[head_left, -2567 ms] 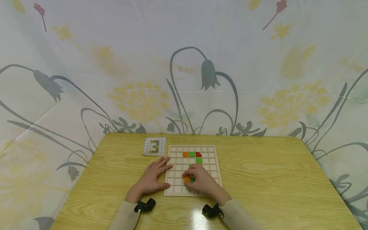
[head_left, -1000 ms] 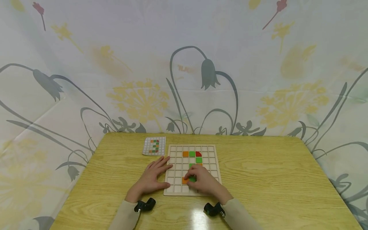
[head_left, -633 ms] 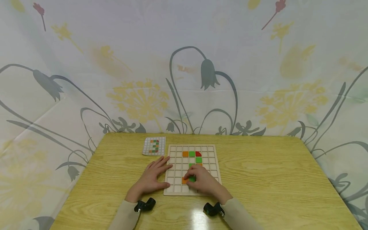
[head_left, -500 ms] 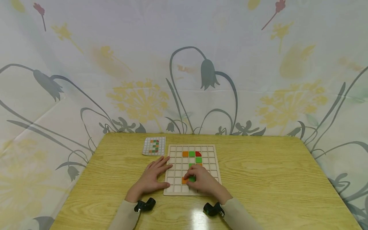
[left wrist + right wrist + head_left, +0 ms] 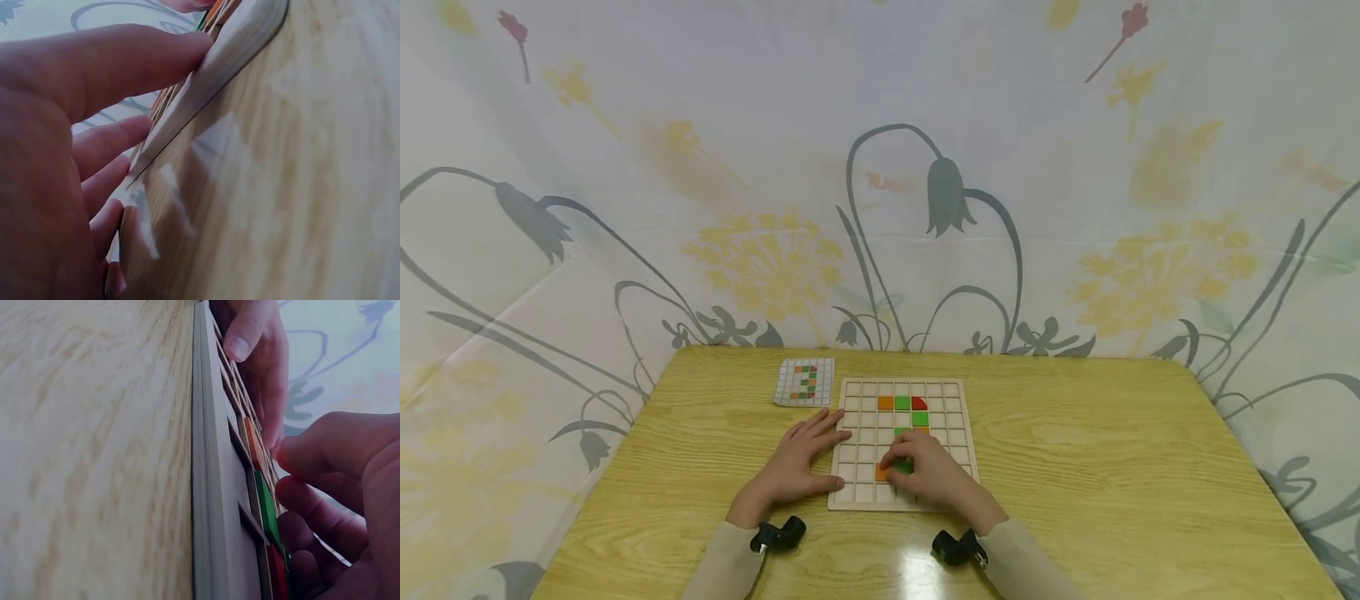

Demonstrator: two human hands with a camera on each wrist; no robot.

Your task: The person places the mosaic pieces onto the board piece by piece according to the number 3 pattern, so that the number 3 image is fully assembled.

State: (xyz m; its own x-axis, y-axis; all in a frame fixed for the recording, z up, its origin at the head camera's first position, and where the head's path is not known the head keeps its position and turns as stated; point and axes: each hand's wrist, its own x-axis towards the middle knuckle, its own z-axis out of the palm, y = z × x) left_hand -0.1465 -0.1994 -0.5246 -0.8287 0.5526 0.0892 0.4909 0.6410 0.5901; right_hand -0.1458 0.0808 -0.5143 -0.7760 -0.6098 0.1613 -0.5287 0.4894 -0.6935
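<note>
The wooden grid board [image 5: 857,500] lies flat on the table, with coloured tiles in its cells. My left hand [image 5: 796,468] is beside the board's left edge, fingers spread and straight; in the left wrist view the thumb [image 5: 169,59] touches the board's side. My right hand [image 5: 931,471] is over the lower middle, thumb and index finger bent together on an orange tile [image 5: 882,472] lying in a cell. In the right wrist view, that orange tile [image 5: 254,442], a green tile [image 5: 266,506] and a red tile [image 5: 277,572] sit in a row beneath the curled fingers.
A paper pattern card [image 5: 804,382] lies behind the left hand, printed with a coloured figure on a grid. Further up the board are an orange tile [image 5: 886,403], green tiles [image 5: 902,403] and a red rounded tile [image 5: 919,403]. A flowered cloth [image 5: 880,167] hangs behind the table.
Since the oldest frame, the right hand has shifted the orange tile slightly left and down, and it now lies flat in a cell. Over the last second the hands are nearly still.
</note>
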